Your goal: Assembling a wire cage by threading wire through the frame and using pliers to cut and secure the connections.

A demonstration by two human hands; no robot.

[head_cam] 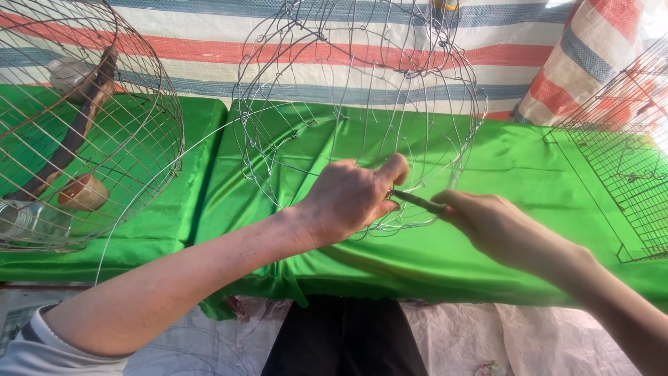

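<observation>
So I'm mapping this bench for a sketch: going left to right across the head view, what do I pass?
Round cage → left hand on the unfinished wire frame → thin tool → right hand → flat wire mesh panel.

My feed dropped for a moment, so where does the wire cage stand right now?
Done: the wire frame on the green cloth already has its rounded shape, with hoops and vertical wires in place. In hand: the left hand steadies its lower rim while the right hand works a thin tool there. Left: the wires look sparse beside the denser cage.
</observation>
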